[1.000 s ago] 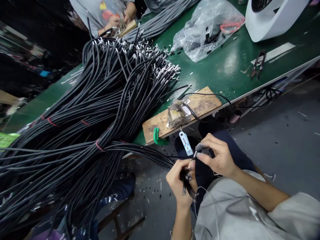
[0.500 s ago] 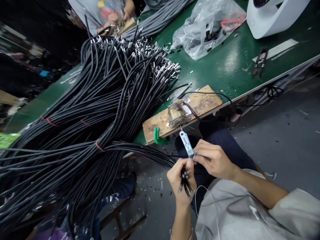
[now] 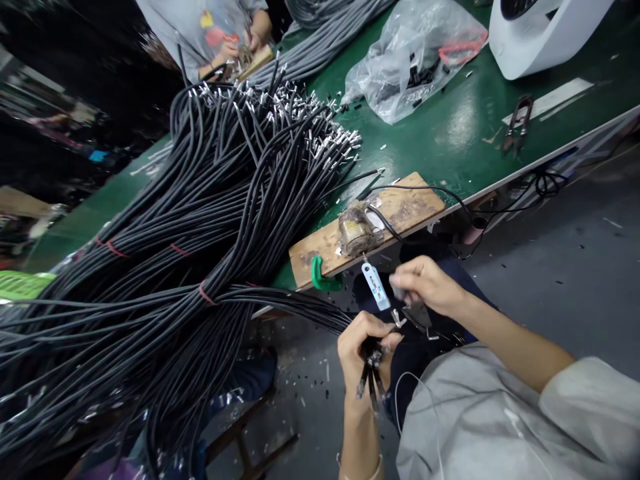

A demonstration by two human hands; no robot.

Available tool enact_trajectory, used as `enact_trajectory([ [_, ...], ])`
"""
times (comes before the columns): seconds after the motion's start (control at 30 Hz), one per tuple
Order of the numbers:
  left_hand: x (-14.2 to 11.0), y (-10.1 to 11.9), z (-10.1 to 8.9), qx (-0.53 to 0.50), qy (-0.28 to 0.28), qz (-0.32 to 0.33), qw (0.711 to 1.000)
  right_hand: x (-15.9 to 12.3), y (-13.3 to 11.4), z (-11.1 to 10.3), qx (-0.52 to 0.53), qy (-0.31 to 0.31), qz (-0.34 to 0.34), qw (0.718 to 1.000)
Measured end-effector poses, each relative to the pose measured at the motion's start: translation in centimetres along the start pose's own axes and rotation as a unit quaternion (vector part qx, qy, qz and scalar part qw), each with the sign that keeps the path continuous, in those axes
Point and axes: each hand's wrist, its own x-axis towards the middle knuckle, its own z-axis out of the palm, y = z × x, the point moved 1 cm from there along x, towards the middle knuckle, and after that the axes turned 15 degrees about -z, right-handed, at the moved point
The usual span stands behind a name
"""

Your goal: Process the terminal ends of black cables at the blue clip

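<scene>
My left hand [image 3: 361,350] is closed round a small bunch of black cable ends [image 3: 371,375] that hang below its fingers. These cables run left into a huge pile of black cables [image 3: 190,220] with metal tips. My right hand [image 3: 425,285] is pinched shut just right of a blue-white blade tool [image 3: 375,285] that sticks out from a taped block [image 3: 354,230] on a wooden board [image 3: 367,227]. What the right fingers pinch is blurred and too small to name. The two hands are a short way apart.
The green table [image 3: 450,133] carries a clear plastic bag [image 3: 415,57] of small parts, dark snips [image 3: 517,123] and a white machine [image 3: 545,30]. A green clamp [image 3: 320,275] holds the board. Another person's hands [image 3: 240,43] work at the far end beside grey cables [image 3: 320,40].
My right hand has lifted up and away from the left hand, toward the blade tool. My left hand still grips the cable ends and has barely moved.
</scene>
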Motion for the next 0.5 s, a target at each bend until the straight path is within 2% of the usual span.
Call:
enact_trajectory([
  [0.07, -0.1, -0.2, 0.1, -0.029, 0.007, 0.0, 1.0, 1.1, -0.6, 0.4, -0.02, 0.038, -0.043, 0.998],
  [0.13, 0.0, -0.3, 0.2, -0.064, 0.016, 0.01, 0.998, 1.8, -0.8, 1.2, -0.016, 0.019, -0.061, 0.998],
  [0.2, 0.2, -0.4, 0.3, -0.094, 0.037, 0.027, 0.995, 2.0, -0.6, 2.0, 0.03, -0.011, -0.05, 0.998],
  [0.3, 0.5, -0.6, 0.6, -0.109, 0.074, 0.031, 0.991, 1.8, 0.0, 2.6, 0.132, -0.016, -0.025, 0.991],
  [0.5, 0.8, -0.4, 0.9, -0.044, 0.068, -0.015, 0.997, 1.3, 1.1, 2.6, 0.247, -0.029, 0.017, 0.968],
])
